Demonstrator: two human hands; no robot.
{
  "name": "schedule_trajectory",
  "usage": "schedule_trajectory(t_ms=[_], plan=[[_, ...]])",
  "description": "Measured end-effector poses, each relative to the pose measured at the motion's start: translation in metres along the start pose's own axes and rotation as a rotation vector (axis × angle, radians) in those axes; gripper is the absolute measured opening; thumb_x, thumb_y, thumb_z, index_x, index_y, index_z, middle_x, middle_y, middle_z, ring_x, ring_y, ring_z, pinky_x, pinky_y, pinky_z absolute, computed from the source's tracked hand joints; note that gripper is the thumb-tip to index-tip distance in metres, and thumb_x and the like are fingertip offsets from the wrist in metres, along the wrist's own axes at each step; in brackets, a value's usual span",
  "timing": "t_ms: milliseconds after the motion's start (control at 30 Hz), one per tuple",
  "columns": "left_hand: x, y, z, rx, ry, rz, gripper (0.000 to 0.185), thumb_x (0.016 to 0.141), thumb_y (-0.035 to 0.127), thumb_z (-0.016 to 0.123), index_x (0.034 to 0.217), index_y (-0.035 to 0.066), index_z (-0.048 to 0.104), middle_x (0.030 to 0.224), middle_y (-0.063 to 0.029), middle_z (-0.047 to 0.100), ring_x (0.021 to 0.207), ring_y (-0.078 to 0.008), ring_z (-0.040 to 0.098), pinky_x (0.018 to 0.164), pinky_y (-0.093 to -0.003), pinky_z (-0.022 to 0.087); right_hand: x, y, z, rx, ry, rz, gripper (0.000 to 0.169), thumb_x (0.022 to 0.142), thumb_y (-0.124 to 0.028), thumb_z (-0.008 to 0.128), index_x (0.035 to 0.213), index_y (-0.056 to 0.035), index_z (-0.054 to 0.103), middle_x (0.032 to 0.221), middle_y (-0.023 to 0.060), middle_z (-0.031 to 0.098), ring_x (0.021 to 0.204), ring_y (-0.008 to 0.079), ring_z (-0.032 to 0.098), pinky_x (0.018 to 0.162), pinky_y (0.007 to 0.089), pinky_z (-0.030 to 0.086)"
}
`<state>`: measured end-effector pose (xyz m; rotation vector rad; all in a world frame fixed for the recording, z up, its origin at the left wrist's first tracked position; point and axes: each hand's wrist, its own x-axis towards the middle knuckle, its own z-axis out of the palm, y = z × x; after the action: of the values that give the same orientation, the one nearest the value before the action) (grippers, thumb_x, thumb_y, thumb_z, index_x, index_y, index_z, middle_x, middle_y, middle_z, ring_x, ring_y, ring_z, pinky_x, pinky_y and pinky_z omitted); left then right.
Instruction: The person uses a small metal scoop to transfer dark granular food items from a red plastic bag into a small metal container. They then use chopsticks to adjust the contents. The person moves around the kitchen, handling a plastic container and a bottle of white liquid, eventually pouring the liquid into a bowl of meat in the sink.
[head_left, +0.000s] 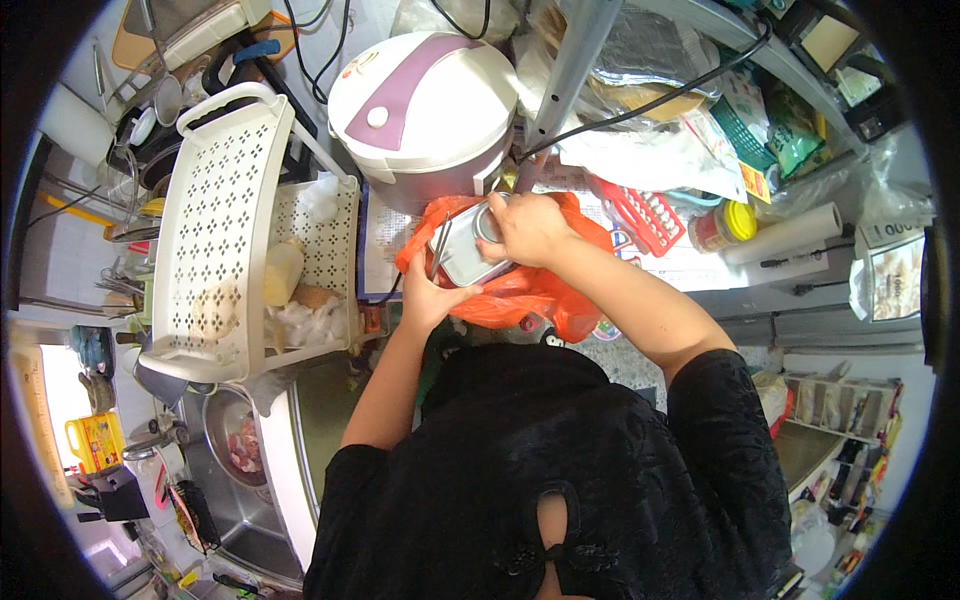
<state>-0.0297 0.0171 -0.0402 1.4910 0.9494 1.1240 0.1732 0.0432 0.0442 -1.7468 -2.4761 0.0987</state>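
My left hand (429, 301) grips the near left corner of a pale rectangular container (461, 259) with rounded corners, its thumb along the near edge. A thin dark metal utensil (441, 244), perhaps tweezers or scissors, rises beside those fingers. My right hand (531, 229) curls over a round metal rim or lid (486, 223) at the container's far right; its palm hides part of it. Around and beneath the container spreads a crumpled orange-red plastic bag (517, 300).
Behind the bag stands a white and purple rice cooker (420, 112). A white two-tier rack (217, 225) is at left, above a steel sink (247, 536) holding a bowl of raw meat (244, 446). To the right are a red tray (645, 221), a yellow-lidded jar (724, 226) and a metal post (566, 75).
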Motion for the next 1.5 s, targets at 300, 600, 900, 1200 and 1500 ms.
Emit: schedule_trajectory(t_ms=[300,600,900,1200,1500], plan=[[-0.02,-0.023,-0.038,-0.336,0.479,-0.656,0.049,0.091,0.046,0.054,0.109,0.001,0.063,0.05,0.0082,0.04,0.037,-0.0039,0.024,0.036,-0.0217,0.016,-0.07,0.013,-0.058,0.601,0.263,0.399,0.039,0.084,-0.037,0.054,0.103,-0.0021,0.052,0.079,0.0178,0.063,0.078,0.033,0.063,0.071,0.0408,0.048],[0.01,0.112,-0.014,-0.038,-0.139,0.007,0.107,0.051,0.018,0.089,0.136,-0.005,0.028,0.135,-0.0176,0.04,0.119,-0.0211,0.045,0.097,-0.0319,0.039,-0.082,0.004,0.017,1.332,0.167,0.46,0.065,0.096,-0.05,0.025,0.126,0.0041,0.044,0.121,0.0183,0.055,0.115,0.0238,0.05,0.096,0.0341,0.039],[-0.001,0.128,0.0,-0.046,0.053,-0.039,0.104,0.049,0.013,0.088,0.133,-0.002,0.029,0.125,-0.0133,0.045,0.117,-0.0226,0.047,0.099,-0.036,0.039,-0.073,0.023,0.01,1.497,0.173,0.53,0.074,0.096,-0.058,0.015,0.141,0.0001,0.028,0.141,0.016,0.036,0.13,0.0263,0.034,0.109,0.0355,0.024],[-0.009,0.116,-0.008,0.175,-0.036,0.044,0.108,0.047,0.017,0.089,0.135,0.0,0.028,0.131,-0.0129,0.041,0.12,-0.0237,0.044,0.101,-0.0384,0.037,-0.088,0.001,-0.032,1.651,-0.068,0.283,0.091,0.085,-0.054,0.051,0.145,0.0001,0.01,0.148,0.0186,0.022,0.138,0.0272,0.022,0.111,0.0365,0.02],[-0.018,0.132,-0.006,0.044,0.038,0.054,0.108,0.048,0.022,0.088,0.134,-0.001,0.027,0.128,-0.0132,0.043,0.12,-0.0234,0.045,0.101,-0.0377,0.037,-0.093,0.029,-0.031,1.287,-0.011,0.118,0.128,0.058,-0.028,0.087,0.146,-0.0004,-0.003,0.15,0.0224,0.015,0.139,0.0284,0.019,0.112,0.0352,0.016]])
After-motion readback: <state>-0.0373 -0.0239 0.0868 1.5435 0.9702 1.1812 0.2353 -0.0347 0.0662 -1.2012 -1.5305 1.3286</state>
